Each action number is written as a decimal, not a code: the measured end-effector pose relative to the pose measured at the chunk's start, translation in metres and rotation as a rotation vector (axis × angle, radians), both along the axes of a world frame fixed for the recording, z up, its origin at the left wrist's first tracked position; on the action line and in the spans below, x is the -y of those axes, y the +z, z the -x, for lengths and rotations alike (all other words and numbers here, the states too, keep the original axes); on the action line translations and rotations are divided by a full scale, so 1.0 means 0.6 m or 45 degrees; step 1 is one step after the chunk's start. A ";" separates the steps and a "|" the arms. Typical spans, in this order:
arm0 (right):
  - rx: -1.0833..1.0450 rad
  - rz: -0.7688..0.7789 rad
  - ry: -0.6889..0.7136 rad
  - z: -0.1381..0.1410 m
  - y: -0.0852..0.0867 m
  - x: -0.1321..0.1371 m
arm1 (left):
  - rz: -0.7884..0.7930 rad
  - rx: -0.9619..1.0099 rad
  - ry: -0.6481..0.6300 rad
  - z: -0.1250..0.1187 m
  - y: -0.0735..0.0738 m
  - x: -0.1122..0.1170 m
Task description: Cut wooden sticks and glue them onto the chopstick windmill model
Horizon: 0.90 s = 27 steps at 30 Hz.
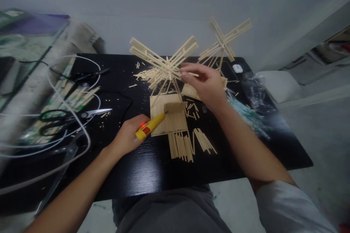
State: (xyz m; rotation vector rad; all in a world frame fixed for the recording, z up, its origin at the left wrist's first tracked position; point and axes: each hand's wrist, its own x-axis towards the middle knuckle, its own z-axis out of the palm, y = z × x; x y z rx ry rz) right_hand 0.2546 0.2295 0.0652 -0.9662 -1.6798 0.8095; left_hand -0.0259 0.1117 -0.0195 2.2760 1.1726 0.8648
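Left hand was clamped around the yellow glue gun over the stick panel; right hand, grip indeterminable, was at the crossed-stick frame behind the panel; gluing appeared in hand, next calling for steady aim.

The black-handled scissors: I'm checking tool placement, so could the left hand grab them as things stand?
Probably not while the left hand holds the yellow glue gun; otherwise the black-handled scissors lie close, though a white cable appears to cross them.
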 end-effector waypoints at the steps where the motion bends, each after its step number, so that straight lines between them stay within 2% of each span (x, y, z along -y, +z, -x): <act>1: -0.001 -0.027 -0.025 0.001 0.002 0.001 | 0.004 -0.004 0.001 0.000 0.000 0.000; 5: -0.062 -0.066 -0.141 -0.011 -0.002 0.002 | 0.014 0.000 0.003 0.000 0.000 0.001; 9: -0.116 0.085 -0.209 -0.047 -0.017 0.009 | 0.002 0.009 -0.016 0.000 0.000 0.000; 13: -0.060 0.165 -0.262 -0.093 -0.032 0.038 | -0.020 0.026 -0.024 -0.001 0.001 0.001; 16: 0.181 0.205 -0.247 -0.123 -0.035 0.080 | 0.008 0.042 0.004 -0.003 0.001 0.002; 18: 0.431 0.246 -0.098 -0.134 -0.035 0.115 | 0.025 0.048 0.022 -0.004 0.001 0.003; 21: 0.760 0.205 0.145 -0.136 -0.042 0.168 | 0.025 0.033 0.033 -0.005 0.000 0.003; 24: 0.938 0.133 0.180 -0.131 -0.064 0.210 | 0.035 0.012 0.045 -0.005 -0.003 0.004; 27: 1.066 0.055 0.172 -0.129 -0.091 0.234 | 0.027 0.025 0.051 -0.009 -0.002 0.005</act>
